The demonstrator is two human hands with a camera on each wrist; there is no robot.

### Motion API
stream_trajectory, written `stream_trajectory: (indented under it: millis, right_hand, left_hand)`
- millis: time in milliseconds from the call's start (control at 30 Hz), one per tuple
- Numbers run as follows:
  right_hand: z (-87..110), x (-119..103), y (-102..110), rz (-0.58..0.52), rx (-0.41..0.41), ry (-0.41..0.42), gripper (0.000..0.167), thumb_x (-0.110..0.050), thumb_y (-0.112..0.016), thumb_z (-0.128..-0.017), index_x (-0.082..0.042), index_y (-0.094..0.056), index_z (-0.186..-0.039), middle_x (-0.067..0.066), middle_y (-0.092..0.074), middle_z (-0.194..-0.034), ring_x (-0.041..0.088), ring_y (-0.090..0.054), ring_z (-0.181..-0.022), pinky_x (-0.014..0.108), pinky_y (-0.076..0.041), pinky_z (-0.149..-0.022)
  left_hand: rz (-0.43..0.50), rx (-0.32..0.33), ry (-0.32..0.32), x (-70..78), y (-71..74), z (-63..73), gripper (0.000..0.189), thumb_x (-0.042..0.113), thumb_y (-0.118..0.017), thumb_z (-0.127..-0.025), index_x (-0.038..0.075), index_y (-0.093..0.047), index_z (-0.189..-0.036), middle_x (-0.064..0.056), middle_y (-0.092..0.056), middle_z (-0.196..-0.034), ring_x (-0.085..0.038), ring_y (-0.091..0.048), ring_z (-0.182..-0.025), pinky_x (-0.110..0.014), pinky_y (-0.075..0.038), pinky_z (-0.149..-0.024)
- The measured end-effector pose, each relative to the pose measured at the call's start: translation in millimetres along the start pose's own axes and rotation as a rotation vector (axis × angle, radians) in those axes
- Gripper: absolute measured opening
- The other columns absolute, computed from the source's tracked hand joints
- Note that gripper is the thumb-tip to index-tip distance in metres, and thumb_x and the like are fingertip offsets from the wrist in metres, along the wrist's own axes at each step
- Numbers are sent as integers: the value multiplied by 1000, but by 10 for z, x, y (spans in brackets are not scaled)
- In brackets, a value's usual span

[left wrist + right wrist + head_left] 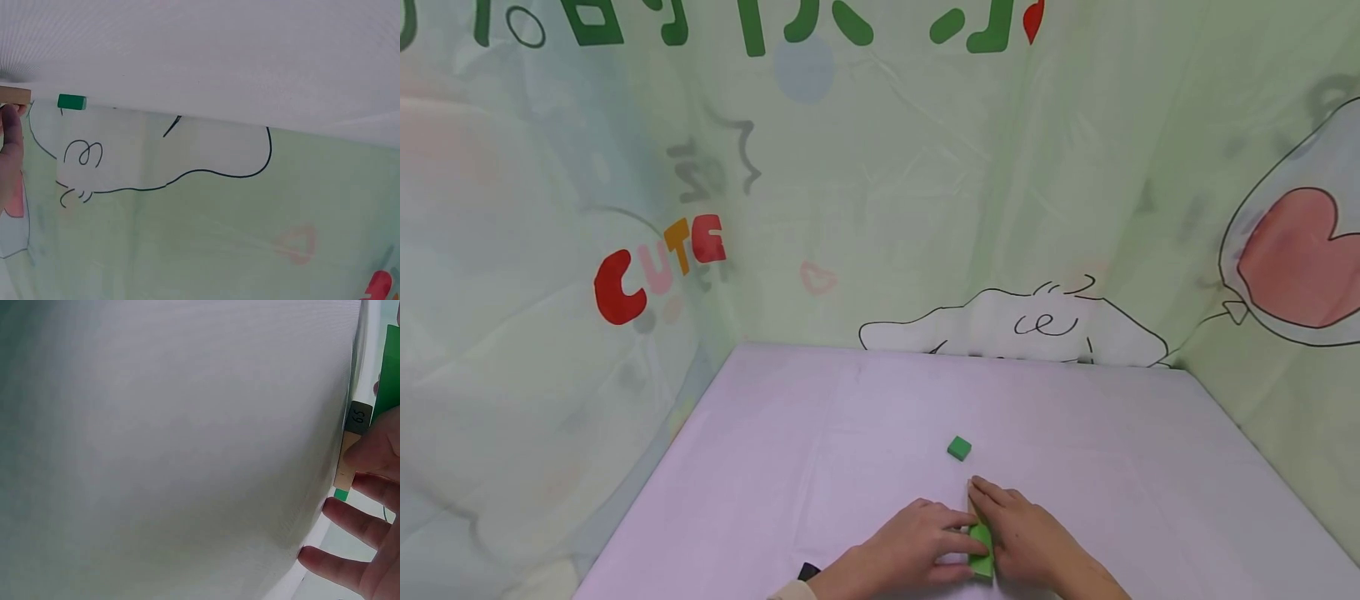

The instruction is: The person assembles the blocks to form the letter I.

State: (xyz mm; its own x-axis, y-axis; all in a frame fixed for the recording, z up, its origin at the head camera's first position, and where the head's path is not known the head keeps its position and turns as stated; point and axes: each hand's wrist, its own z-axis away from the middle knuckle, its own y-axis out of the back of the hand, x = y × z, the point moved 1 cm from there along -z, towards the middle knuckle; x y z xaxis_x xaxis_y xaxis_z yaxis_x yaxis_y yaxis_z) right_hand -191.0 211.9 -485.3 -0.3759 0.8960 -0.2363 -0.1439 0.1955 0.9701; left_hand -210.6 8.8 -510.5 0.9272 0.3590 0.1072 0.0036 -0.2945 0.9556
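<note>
A light green block (981, 568) lies on the table between the two hands. The left hand (917, 546) curls its fingers over it from the left. Against the green block's far end lies a wooden block (347, 459), mostly covered in the head view. Between thumb and index finger the right hand (1030, 537) pinches this wooden block, while its other fingertips (306, 553) rest on the tabletop. A dark block face with a printed number (359, 417) adjoins the wood in the right wrist view.
Farther back on the table (865, 433) sits a small dark green block (958, 448). A black piece (808, 572) shows beside the left forearm. Printed cloth (880, 208) hangs behind and along both sides of the table.
</note>
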Motion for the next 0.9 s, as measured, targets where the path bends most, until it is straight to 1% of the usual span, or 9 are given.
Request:
stream_trajectory:
  millis: [100, 267, 433, 567, 900]
  right_hand:
    - [-9, -1, -4, 2, -12, -13, 67, -19, -75, -85, -3, -55, -147, 12, -52, -155, 38, -57, -133, 60, -52, -98]
    - [-19, -9, 2, -4, -32, -27, 68, -18, -74, -85, -3, -54, -148, 11, -50, -157, 38, -55, -134, 63, -51, -97]
    - [-18, -10, 14, -4, -39, -28, 67, -18, -74, -87, -4, -53, -149, 11, -49, -158, 39, -55, -135, 65, -50, -97]
    - [-19, -9, 20, -6, -37, -29, 67, -18, -74, -87, -4, -53, -149, 10, -49, -158, 39, -55, -135, 67, -50, -97]
    - [-18, -7, 1, -11, -41, -33, 67, -18, -74, -87, -4, -53, -149, 11, -49, -158, 39, -55, -135, 66, -50, -97]
  left_hand:
    - [-12, -1, -8, 10, 9, 1, 31, 43, -60, -105, 33, -70, -132, 11, -65, -141, -1, -60, -124, -16, -44, -99]
    - [-33, -13, -21, 24, 22, 1, 31, 43, -59, -105, 33, -70, -133, 10, -64, -141, -1, -60, -123, -17, -44, -99]
    - [-67, -25, -29, 44, 42, -5, 32, 44, -58, -105, 33, -70, -133, 10, -64, -141, -1, -60, -124, -17, -44, -99]
    - [-66, -33, -25, 46, 44, -8, 32, 43, -58, -105, 33, -70, -133, 9, -64, -142, -2, -60, -125, -17, -44, -100]
    - [-78, -46, -27, 27, -33, 6, 32, 44, -57, -106, 34, -69, -134, 10, -63, -143, -1, -58, -127, -19, -45, -100]
